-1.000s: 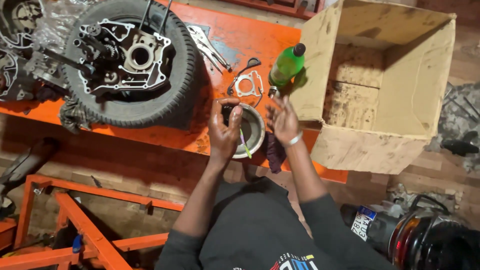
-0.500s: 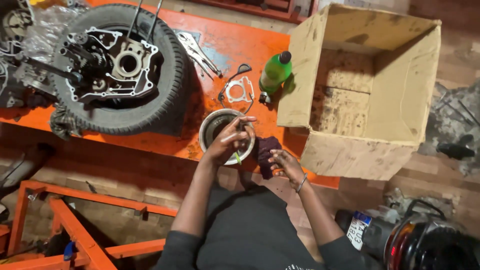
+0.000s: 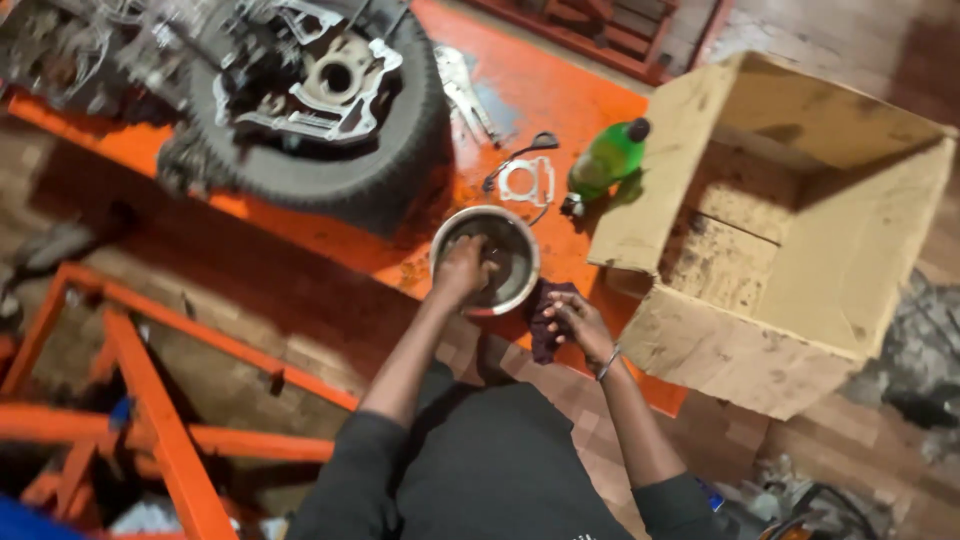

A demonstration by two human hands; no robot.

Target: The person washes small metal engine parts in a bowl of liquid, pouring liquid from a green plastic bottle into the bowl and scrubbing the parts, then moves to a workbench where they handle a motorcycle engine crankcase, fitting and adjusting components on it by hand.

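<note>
A round metal bowl (image 3: 520, 245) with dark liquid stands at the near edge of the orange workbench (image 3: 560, 90). My left hand (image 3: 462, 270) reaches into the bowl, fingers dipped inside; whether it grips anything there is hidden. Just right of the bowl, my right hand (image 3: 580, 325) holds a dark rag (image 3: 545, 320) against the bench edge.
A tyre (image 3: 300, 175) holding an engine casing (image 3: 330, 75) lies at the back left. A flat gasket (image 3: 528, 182), a green bottle (image 3: 605, 160) on its side and pliers (image 3: 465, 85) lie behind the bowl. A big open cardboard box (image 3: 800, 230) stands right. An orange frame (image 3: 150, 400) sits below left.
My left hand has gone down from above the bowl into it. My right hand stays low by the rag. The view has swung left and closer.
</note>
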